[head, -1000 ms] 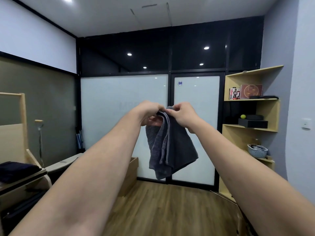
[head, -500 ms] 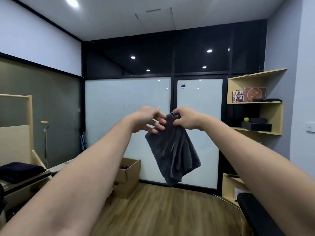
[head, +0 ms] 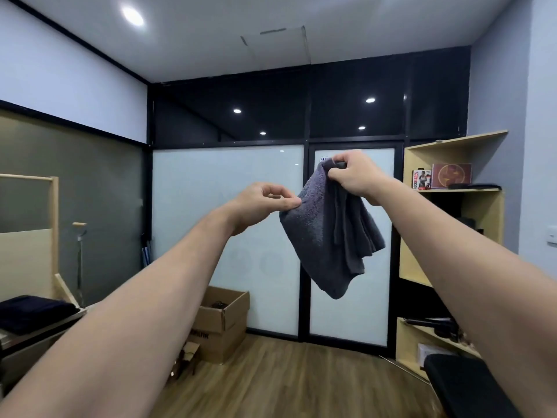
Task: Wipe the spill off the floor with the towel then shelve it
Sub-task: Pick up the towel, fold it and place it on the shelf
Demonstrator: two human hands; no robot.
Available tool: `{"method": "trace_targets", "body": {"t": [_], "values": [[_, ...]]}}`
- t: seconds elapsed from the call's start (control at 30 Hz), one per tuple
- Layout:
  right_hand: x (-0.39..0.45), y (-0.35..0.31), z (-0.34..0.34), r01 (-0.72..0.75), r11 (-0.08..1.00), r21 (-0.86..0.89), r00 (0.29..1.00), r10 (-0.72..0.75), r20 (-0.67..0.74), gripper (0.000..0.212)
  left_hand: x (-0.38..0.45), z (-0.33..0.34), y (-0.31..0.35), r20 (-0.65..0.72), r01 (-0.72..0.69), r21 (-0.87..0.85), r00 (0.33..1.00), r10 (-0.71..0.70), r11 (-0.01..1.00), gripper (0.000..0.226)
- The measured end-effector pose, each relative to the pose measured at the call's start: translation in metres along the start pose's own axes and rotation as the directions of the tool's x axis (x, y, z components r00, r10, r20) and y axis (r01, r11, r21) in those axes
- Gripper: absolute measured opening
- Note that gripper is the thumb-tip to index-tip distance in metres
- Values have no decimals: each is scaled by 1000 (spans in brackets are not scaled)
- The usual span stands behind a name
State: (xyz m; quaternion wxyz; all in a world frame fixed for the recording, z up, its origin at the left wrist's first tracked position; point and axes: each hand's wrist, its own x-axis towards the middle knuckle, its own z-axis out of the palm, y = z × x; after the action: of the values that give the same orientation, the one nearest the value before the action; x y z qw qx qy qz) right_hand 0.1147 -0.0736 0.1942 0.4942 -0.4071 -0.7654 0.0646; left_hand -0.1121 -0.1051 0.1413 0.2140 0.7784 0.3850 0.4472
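Observation:
A dark grey towel (head: 328, 236) hangs in the air in front of me, at chest height. My right hand (head: 355, 176) grips its top corner, raised high. My left hand (head: 265, 203) is lower and to the left, pinching the towel's left edge between thumb and fingers. The towel hangs folded over itself, its lowest corner pointing down. A wooden shelf unit (head: 452, 206) stands against the right wall. I see no spill on the wooden floor (head: 286, 378).
Open cardboard boxes (head: 223, 324) sit on the floor by the frosted glass wall (head: 229, 224). A black padded bench (head: 470, 384) is at the lower right. On the left stand a wooden frame and a table with dark cloth (head: 33, 312).
My hands have drawn apart: the right rose with the towel's top corner, the left slid down to its left edge. The view tilted up and turned a little.

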Motion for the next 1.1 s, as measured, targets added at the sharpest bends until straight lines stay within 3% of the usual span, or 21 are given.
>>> {"method": "trace_targets", "body": {"t": [0.1, 0.17, 0.27, 0.37, 0.4, 0.5, 0.67, 0.77, 0.87, 0.9, 1.0, 1.1], "values": [[2, 5, 1, -14, 1000, 4, 999, 14, -33, 18, 9, 3, -1, 6, -58, -7, 998, 58, 998, 34], [3, 10, 1, -17, 1000, 8, 999, 17, -40, 17, 12, 5, -1, 32, -23, 118, 999, 19, 993, 47], [4, 16, 1, -34, 999, 38, 998, 35, -43, 19, 17, 5, -10, 103, 58, 333, 990, -97, 941, 51], [2, 27, 0, -50, 997, 61, 998, 53, -45, 20, 20, 6, -27, 161, 92, 409, 972, -171, 908, 44], [1, 31, -1, -69, 996, 50, 997, 71, -42, 10, 20, 4, -30, 129, 93, 389, 980, -154, 916, 37], [7, 50, -10, -95, 995, 34, 995, 96, -34, 43, 24, -5, -31, -19, 143, 162, 990, -141, 976, 24], [10, 56, -17, -70, 996, 63, 996, 73, -42, 41, 41, -4, -26, -243, 33, -210, 966, -84, 977, 28], [15, 37, -26, -16, 984, 175, 990, 40, -135, 35, 54, -7, 2, -329, -57, -339, 942, -61, 939, 48], [16, 20, -42, 56, 915, 401, 954, 69, -292, 38, 67, -21, 22, -346, -139, -393, 938, -6, 909, 50], [6, 18, -41, 47, 879, 475, 953, 103, -285, 43, 66, -19, 22, -321, -115, -404, 947, -23, 908, 50], [-42, 51, 10, -158, 788, 595, 971, 233, -51, 43, 51, 18, -21, -216, 18, -524, 964, -153, 852, 38], [-107, 99, 65, -478, 741, 472, 874, 454, 172, 23, 21, 69, -89, -169, 165, -560, 937, -307, 812, 21]]}}
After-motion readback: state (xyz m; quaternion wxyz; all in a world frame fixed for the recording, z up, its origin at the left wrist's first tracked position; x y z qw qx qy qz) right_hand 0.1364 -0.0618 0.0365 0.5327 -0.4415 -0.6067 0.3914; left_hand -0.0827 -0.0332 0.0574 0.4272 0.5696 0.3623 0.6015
